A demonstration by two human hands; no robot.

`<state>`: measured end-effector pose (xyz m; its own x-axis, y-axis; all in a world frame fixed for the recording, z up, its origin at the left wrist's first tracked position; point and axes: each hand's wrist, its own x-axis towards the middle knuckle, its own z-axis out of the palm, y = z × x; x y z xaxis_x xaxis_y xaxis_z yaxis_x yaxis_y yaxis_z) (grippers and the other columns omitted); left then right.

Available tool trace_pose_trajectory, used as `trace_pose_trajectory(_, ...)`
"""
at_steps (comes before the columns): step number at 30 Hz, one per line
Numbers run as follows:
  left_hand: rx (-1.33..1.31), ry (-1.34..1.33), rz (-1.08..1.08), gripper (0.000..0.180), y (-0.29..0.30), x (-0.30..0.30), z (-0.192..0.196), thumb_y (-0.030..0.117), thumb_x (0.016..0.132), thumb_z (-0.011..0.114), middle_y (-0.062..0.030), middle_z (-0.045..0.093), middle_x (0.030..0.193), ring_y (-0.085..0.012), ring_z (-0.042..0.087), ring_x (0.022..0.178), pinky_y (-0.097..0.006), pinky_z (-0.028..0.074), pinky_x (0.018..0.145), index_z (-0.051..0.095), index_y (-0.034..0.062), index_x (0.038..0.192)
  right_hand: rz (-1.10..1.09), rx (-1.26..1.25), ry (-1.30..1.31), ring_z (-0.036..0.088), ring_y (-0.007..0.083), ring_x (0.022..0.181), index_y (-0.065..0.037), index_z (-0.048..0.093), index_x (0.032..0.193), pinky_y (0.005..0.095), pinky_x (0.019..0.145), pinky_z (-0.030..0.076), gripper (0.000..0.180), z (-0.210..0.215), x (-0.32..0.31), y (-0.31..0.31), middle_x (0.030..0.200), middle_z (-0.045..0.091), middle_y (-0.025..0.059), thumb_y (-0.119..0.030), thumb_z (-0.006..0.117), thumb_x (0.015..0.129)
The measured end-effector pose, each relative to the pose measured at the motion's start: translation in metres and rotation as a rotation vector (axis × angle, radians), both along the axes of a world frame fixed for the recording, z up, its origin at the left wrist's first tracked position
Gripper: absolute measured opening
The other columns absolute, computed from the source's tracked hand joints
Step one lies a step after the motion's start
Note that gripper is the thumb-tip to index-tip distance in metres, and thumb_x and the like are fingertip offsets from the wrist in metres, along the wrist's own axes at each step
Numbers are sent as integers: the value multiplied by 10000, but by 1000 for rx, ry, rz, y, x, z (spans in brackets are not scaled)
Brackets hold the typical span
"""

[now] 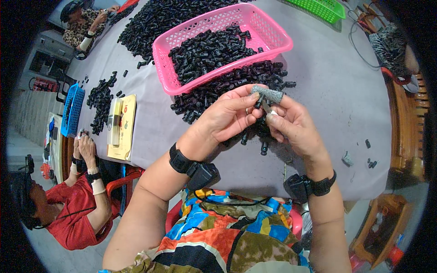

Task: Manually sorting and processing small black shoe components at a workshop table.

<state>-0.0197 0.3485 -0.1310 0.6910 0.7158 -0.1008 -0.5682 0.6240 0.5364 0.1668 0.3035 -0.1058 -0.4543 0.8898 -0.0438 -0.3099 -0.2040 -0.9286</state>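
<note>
My left hand [226,113] pinches a small black plastic part [258,104] between thumb and fingers. In my right hand [295,123] is a small knife [266,107], its short blade against or just beside that part. A grey speckled finger sleeve [269,94] covers my right index finger, which reaches over toward my left thumb. Beneath both hands a pile of black plastic parts [227,86] spreads in front of a pink basket [165,75], which holds many similar pieces.
A larger heap of black parts [154,27] lies behind the basket. At left are a smaller pile [101,98], a yellow booklet [128,132] and a blue basket [73,111] near a person in red [82,207]. A green basket [325,10] stands far right.
</note>
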Motion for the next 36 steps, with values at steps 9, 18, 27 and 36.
trace_pose_trajectory(9,-51,-73,-11,196,-3,4,10,90,901,556,-72,616,980,-114,603,801,-213,529,707,556,27,1087,-9,7,7,390,14,559,-57,427,1330,168,467,315,463,1,0,-1,750,502,-60,-145,571,899)
trace_pose_trajectory(18,-46,24,33,215,-4,6,10,93,900,561,-67,621,946,-115,610,754,-199,535,682,553,27,1105,-15,10,-66,394,14,563,-52,417,1342,170,472,323,476,0,1,1,731,490,-66,-154,566,901)
trace_pose_trajectory(27,-24,62,58,243,-5,3,10,87,890,577,-64,627,913,-114,619,721,-202,540,644,553,20,1123,-30,27,-69,398,11,552,-46,493,1287,169,476,331,398,7,-3,-3,721,496,-74,-136,550,903)
trace_pose_trajectory(36,636,518,552,259,-8,-8,42,36,861,594,-64,611,848,-117,613,660,-217,514,588,557,-1,1116,-296,24,-93,405,15,515,-38,581,1170,171,451,312,279,0,-1,5,653,476,-74,-121,543,906)
